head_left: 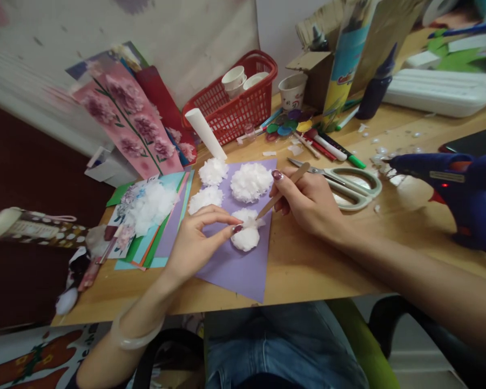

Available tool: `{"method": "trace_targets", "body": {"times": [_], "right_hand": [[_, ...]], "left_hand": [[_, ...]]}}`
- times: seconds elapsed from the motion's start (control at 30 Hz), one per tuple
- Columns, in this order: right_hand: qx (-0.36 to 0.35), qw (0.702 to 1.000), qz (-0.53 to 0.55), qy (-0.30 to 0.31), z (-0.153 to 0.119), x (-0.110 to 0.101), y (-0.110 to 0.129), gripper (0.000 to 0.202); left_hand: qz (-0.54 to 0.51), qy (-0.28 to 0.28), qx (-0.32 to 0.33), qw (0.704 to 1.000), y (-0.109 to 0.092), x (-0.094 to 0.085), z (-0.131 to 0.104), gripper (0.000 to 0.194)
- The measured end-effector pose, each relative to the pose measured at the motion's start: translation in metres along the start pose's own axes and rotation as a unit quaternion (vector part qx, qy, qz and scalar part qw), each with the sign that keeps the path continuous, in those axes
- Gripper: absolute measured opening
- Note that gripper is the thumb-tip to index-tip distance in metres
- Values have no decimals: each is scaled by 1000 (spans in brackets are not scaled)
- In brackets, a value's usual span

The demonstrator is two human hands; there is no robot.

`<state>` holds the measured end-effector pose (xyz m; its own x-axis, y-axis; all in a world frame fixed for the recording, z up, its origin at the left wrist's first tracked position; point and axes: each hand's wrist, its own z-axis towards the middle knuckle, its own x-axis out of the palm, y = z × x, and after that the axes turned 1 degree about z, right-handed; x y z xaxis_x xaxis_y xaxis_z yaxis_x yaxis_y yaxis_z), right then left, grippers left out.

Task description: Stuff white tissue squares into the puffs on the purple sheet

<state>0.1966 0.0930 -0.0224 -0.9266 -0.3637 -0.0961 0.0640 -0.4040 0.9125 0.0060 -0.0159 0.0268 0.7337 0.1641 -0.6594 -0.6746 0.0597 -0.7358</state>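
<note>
Your left hand (198,237) pinches a white ruffled flower (246,240) | your right hand (308,204) grips a wooden stick (272,201) | purple sheet (243,275) beneath

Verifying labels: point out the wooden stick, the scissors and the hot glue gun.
Wooden stick (269,206), head view: on the lower shaft.
Scissors (368,196), head view: on the pale green handles.
Hot glue gun (470,192), head view: on the blue body.

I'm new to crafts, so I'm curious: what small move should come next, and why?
Perhaps press the stick gently against the pinched puff: the right hand holds the stick with its tip at or near the puff's edge, while the left hand pinches the puff, which should steady it.
</note>
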Motion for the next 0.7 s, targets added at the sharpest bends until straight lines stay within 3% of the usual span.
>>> {"method": "trace_targets", "body": {"times": [0.2,0.33,0.57,0.7], "right_hand": [[-30,998,-56,18,2,-1,0,38],[-39,998,-54,13,2,0,-1,36],[-49,997,19,-63,-3,-3,6,44],[-110,994,2,-7,-4,-4,7,48]], "left_hand": [[60,27,13,998,5,14,7,13],[117,8,27,993,8,19,11,16],[157,-5,5,988,10,26,13,17],[152,-3,3,988,10,28,15,15]]}}
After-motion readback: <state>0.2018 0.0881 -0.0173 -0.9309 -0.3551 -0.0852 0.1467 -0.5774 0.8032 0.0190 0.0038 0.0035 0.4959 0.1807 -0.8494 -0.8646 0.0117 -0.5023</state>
